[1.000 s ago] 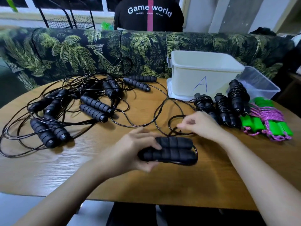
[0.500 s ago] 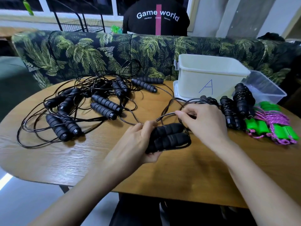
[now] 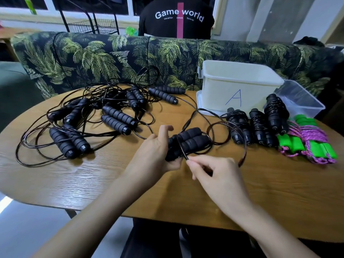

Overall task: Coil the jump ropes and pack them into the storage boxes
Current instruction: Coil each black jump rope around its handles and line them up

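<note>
My left hand (image 3: pixel 154 151) grips the two black foam handles (image 3: pixel 189 141) of one jump rope, held together above the wooden table (image 3: pixel 93 179). One turn of the thin black cord (image 3: pixel 243 146) crosses the handles, and my right hand (image 3: pixel 214 172) pinches that cord just below them. Several loose black ropes (image 3: pixel 115 118) lie tangled at the left. Three coiled black ropes (image 3: pixel 258 125) stand next to the white box marked A (image 3: pixel 238 90). Coiled green-handled pink ropes (image 3: pixel 309 144) lie at the right, in front of a clear box (image 3: pixel 301 103).
A palm-print sofa back (image 3: pixel 111 58) runs behind the table. A person in a black shirt (image 3: pixel 176 17) stands beyond it, back turned. Bare wood lies in front of my hands up to the table's near edge.
My right hand has swung the cord from above the handles down to their near side, laying a turn across them. My left hand has kept its hold on the handles.
</note>
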